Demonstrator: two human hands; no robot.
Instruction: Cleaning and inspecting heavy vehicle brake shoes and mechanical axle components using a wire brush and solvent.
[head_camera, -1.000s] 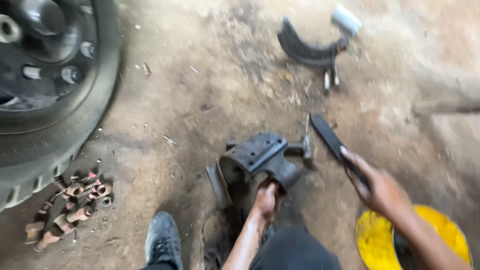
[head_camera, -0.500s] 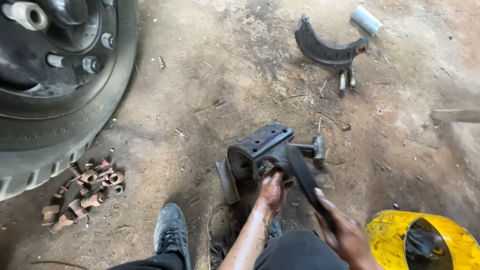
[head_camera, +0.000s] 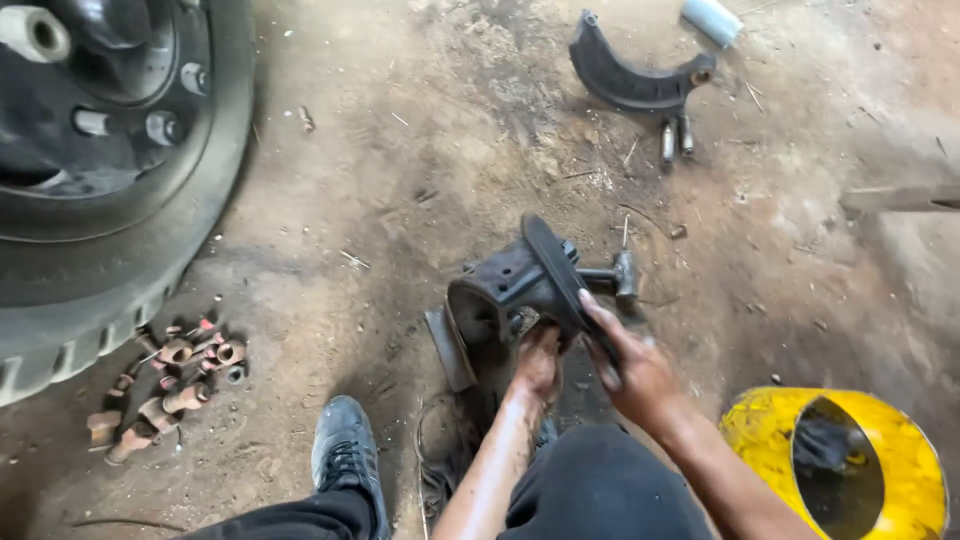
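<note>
A dark, greasy metal bracket sits on the dirt floor near the middle of the scene, a boxy casting with a flat top and a hollow, rounded opening facing left and near. A flat black bar lies tilted across its right end, running from far left to near right. A hammer lies just beside the bracket on its right, head pointing right.

Soft daylight, faint shadows, sharp, slight edge distortion.
</note>
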